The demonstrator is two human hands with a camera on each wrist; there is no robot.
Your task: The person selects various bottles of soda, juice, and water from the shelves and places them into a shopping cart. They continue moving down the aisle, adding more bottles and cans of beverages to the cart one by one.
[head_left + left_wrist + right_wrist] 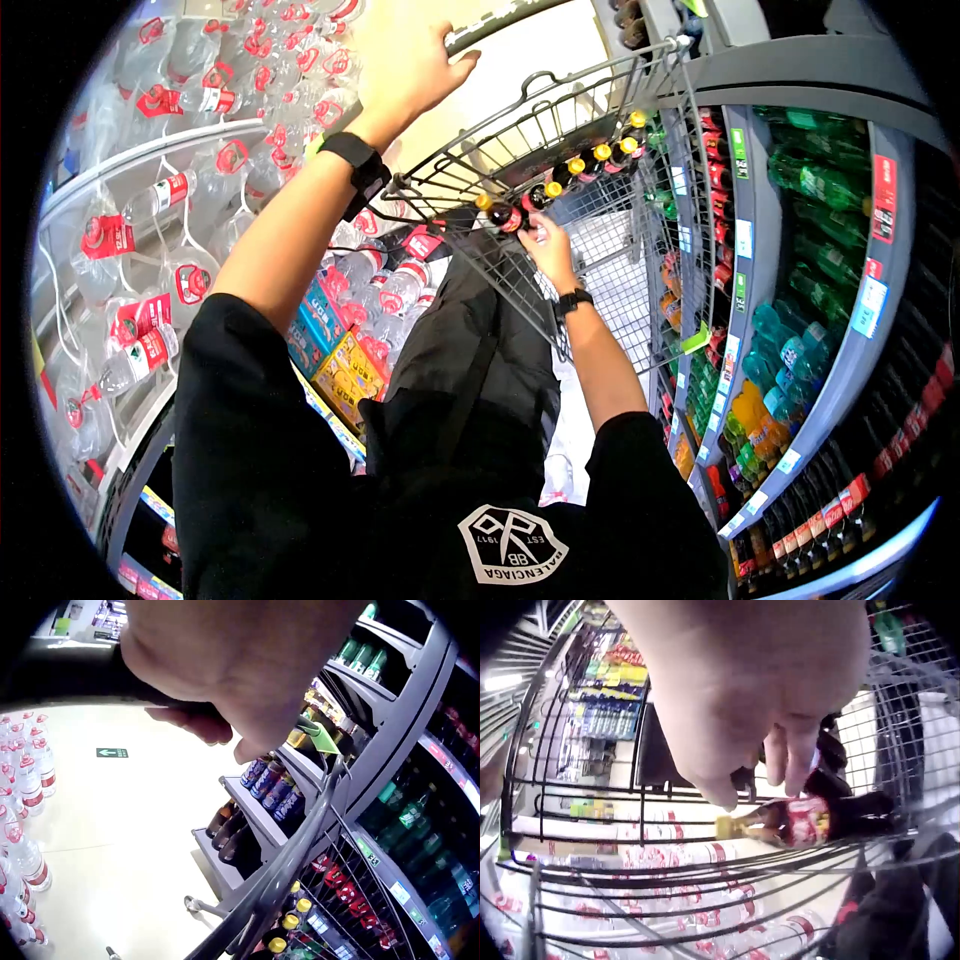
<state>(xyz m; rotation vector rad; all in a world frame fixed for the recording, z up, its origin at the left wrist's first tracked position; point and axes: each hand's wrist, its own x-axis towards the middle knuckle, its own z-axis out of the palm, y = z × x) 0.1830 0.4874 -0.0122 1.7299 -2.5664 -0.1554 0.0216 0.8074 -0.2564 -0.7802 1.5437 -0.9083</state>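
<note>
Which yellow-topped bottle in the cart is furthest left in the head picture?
The end bottle beside the right hand; the other yellow caps sit further right.

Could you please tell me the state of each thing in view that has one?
Cart handle: held by the left grip.
Right grip: over the nearest dark bottle, fingers loosely bent; contact unclear.
Nearest dark bottle: capped, inside the cart.
Cart: loaded with several yellow-capped bottles.
Clear bottles: standing upright on the floor.
Green bottles: shelved.
</note>
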